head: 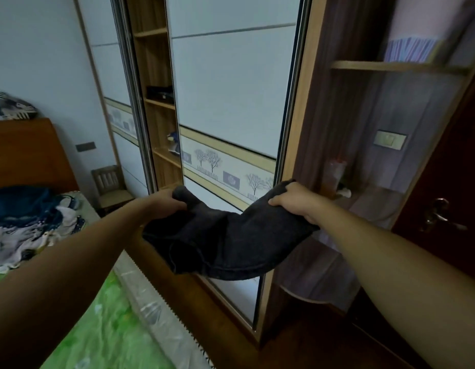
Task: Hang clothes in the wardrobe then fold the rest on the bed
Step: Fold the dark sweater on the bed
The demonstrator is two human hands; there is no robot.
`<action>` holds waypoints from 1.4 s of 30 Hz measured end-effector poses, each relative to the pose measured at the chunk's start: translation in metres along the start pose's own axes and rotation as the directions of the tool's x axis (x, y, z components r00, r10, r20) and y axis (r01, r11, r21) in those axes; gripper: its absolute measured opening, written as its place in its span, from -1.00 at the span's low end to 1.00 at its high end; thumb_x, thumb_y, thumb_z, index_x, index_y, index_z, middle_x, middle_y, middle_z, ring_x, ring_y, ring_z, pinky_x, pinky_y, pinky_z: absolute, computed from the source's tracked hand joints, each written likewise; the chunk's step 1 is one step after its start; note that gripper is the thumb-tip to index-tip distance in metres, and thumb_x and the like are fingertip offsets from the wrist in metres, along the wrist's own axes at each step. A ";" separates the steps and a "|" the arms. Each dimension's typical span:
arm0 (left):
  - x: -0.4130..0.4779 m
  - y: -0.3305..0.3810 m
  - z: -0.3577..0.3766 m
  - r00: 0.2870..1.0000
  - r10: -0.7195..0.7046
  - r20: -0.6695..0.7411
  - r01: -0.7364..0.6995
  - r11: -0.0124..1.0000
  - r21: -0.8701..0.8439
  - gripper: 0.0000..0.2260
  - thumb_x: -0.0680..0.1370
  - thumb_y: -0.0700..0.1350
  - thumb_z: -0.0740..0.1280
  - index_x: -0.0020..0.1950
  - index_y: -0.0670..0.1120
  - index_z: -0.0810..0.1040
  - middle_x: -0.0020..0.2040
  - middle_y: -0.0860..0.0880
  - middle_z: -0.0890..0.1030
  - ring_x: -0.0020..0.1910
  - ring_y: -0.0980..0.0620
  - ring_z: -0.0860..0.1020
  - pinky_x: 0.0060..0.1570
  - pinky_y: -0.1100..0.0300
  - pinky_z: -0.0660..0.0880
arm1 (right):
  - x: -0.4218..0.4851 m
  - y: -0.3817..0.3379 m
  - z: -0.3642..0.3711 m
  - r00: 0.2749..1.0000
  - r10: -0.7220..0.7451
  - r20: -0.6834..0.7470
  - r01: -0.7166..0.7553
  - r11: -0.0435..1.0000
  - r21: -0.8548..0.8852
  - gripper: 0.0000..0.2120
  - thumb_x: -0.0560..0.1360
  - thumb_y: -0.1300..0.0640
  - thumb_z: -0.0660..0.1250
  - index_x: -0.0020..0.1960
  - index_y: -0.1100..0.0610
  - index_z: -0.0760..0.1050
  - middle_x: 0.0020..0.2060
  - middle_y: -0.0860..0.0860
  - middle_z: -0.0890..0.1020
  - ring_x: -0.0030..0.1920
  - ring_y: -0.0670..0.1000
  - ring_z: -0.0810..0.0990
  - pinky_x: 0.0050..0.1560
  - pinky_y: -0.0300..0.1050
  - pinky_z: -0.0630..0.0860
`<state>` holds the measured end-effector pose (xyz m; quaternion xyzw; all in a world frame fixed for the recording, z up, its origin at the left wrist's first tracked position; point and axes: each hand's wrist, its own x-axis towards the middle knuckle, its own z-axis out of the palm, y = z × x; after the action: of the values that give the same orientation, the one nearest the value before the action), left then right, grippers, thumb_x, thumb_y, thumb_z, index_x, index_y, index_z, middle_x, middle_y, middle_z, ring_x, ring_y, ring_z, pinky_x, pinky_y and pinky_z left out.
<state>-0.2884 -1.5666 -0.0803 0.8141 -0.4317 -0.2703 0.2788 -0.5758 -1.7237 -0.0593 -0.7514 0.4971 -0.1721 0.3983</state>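
The room is sitting in dim, cool, bluish light, soft and even, and nothing is throwing a hard shadow. The white sliding door panel (pixel 231 89) is reading as the brightest surface, giving back a pale sheen without real glare. The dark denim garment (pixel 217 243) is swallowing the light, its folds barely showing. Blur is smearing the right side: the door handle (pixel 441 214) and the striped fabric (pixel 409 50) above the shelf are streaking and losing their edges. The wide lens is bending the wardrobe frame (pixel 293 145) and stretching the green bed cover (pixel 105 328) towards the corner.
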 end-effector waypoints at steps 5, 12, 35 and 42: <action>0.051 0.006 -0.026 0.997 -0.063 -0.045 0.065 0.997 0.031 -0.91 0.54 -0.11 0.39 0.01 -0.07 0.54 -0.02 -0.18 0.64 -0.07 -0.10 0.64 -0.17 0.11 0.54 | 0.066 -0.026 0.000 0.995 -0.050 0.083 0.052 0.999 -0.015 -0.47 0.51 0.00 0.46 0.36 0.24 0.44 0.14 0.15 0.58 0.06 0.15 0.61 0.14 0.06 0.60; 0.097 -0.001 -0.043 0.968 -0.192 -0.161 0.197 0.980 0.016 -0.80 0.55 -0.09 0.39 0.13 -0.13 0.55 0.03 -0.19 0.63 0.00 -0.14 0.63 0.15 -0.09 0.55 | 0.155 -0.055 0.022 0.964 -0.189 0.188 0.205 0.976 -0.070 -0.60 0.51 0.00 0.43 0.23 0.20 0.47 0.06 0.11 0.58 -0.01 0.09 0.59 -0.06 -0.04 0.55; 0.192 -0.125 -0.158 0.713 -0.499 -0.493 0.449 0.865 -0.225 -0.85 0.51 -0.06 0.40 0.03 -0.02 0.49 -0.04 -0.07 0.59 -0.12 0.00 0.59 -0.22 0.16 0.50 | 0.386 -0.207 0.217 0.778 -0.444 0.446 0.556 0.816 -0.159 -0.83 0.54 0.07 0.39 -0.13 0.12 0.44 -0.11 0.13 0.56 -0.15 0.09 0.55 -0.14 -0.03 0.50; 0.275 -0.202 -0.270 0.686 -0.542 -0.485 0.455 0.840 -0.295 -0.70 0.53 -0.07 0.40 0.22 -0.07 0.46 0.09 -0.14 0.59 0.04 -0.13 0.61 0.16 -0.09 0.56 | 0.478 -0.321 0.316 0.755 -0.472 0.455 0.593 0.787 -0.169 -0.81 0.49 0.02 0.43 -0.15 0.07 0.45 -0.14 0.10 0.58 -0.16 0.10 0.57 -0.21 -0.06 0.49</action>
<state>0.1392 -1.6468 -0.0858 0.9193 -0.0725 -0.1219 0.3670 0.0399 -1.9510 -0.0750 -0.9328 0.1901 -0.0484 0.3022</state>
